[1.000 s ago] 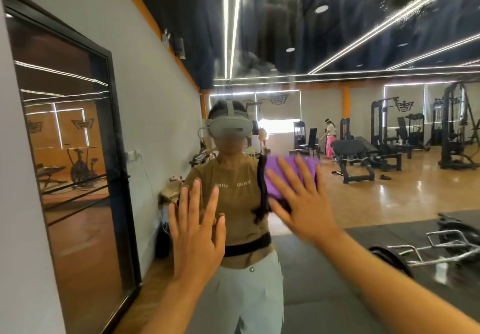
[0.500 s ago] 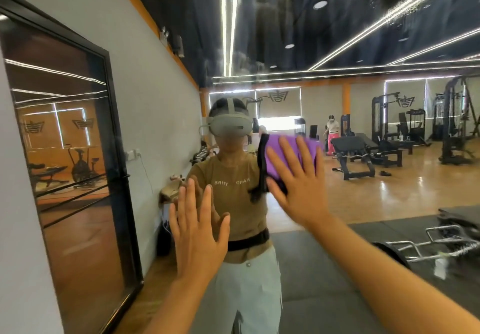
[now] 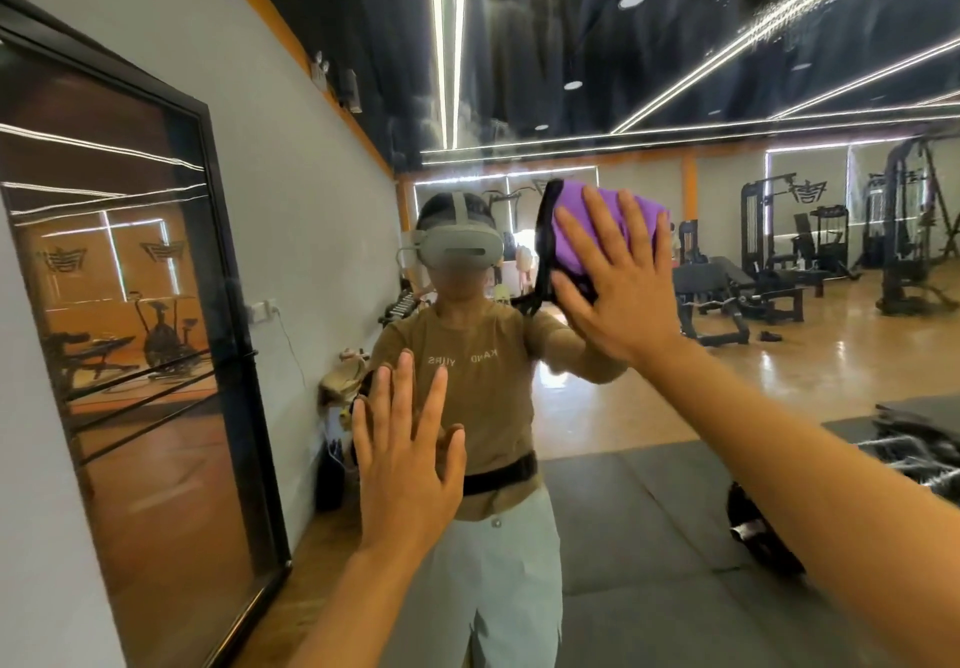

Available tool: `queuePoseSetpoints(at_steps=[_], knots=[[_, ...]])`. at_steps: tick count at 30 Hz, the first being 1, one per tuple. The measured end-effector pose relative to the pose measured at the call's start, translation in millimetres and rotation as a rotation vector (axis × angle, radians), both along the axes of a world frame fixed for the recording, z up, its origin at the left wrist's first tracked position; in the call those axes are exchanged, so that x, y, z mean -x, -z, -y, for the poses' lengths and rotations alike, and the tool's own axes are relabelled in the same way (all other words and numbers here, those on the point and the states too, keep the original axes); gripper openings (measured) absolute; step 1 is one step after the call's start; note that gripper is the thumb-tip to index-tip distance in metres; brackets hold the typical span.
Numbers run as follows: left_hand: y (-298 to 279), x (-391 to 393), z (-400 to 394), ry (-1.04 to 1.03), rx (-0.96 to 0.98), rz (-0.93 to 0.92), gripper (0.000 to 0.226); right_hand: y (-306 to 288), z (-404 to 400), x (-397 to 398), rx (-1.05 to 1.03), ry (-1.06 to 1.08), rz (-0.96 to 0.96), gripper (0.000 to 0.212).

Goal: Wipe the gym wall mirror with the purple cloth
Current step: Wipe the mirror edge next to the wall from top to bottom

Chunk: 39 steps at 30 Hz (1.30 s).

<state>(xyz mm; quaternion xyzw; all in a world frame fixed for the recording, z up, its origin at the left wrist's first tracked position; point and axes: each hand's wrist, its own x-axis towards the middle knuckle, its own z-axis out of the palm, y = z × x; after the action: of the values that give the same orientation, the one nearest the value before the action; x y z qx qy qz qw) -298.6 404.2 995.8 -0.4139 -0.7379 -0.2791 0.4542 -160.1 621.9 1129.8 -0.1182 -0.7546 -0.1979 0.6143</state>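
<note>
1. Mirror (image 3: 675,459) filling the far wall, reflecting gym floor, machines, ceiling light strips; one dark-framed panel (image 3: 156,329) on left wall.
2. Two hands: left hand (image 3: 408,465) flat on glass, fingers straight, holding nothing.
3. Right hand (image 3: 618,283) spread, pressing one purple cloth (image 3: 576,231) against mirror, upper right.

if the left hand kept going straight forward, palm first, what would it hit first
Most likely the mirror itself: the left hand is flat and open with nothing between it and the glass, and it may already be touching, though depth is unclear.
</note>
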Motion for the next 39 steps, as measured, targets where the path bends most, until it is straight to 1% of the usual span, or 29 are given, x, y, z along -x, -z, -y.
queuePoseSetpoints(at_steps=[2,5,10,15,18,23,29,31,35,39], knots=[[-0.2,-1.2,-1.0,-0.002,-0.009,-0.001,0.066,-14.8,-1.4,0.2,0.003,0.002,-0.024,0.063],[1.4,-2.1,-1.7,0.001,-0.031,-0.009,0.064,8.9,3.5,1.5,0.060,-0.018,-0.065,0.063],[10.6,-10.3,-7.3,0.007,-0.045,-0.047,0.054,97.4,7.1,-2.9,0.066,-0.011,-0.016,0.063],[26.6,-12.8,-10.2,0.015,-0.003,-0.055,0.063,204.8,7.1,-14.7,0.081,0.036,0.106,0.060],[45.9,-14.4,-8.6,-0.007,0.000,-0.046,0.066,241.7,7.5,-20.0,0.083,0.072,0.176,0.060],[79.6,-17.4,-14.3,-0.054,0.026,0.014,0.070,232.7,4.4,-23.3,0.064,0.084,0.202,0.061],[82.3,-21.8,-23.1,-0.022,-0.019,0.057,0.070,150.3,8.0,-11.0,0.062,0.041,0.100,0.060],[82.5,-22.3,-23.5,-0.019,-0.029,0.075,0.070,139.7,7.6,-8.7,0.039,0.028,0.073,0.060],[88.4,-34.2,-30.6,-0.030,-0.115,0.117,0.065,160.9,4.6,-1.2,0.038,0.010,-0.024,0.059],[117.0,-43.9,-43.1,-0.083,-0.169,0.121,0.056,215.6,0.5,-6.1,0.005,-0.014,-0.010,0.060]])
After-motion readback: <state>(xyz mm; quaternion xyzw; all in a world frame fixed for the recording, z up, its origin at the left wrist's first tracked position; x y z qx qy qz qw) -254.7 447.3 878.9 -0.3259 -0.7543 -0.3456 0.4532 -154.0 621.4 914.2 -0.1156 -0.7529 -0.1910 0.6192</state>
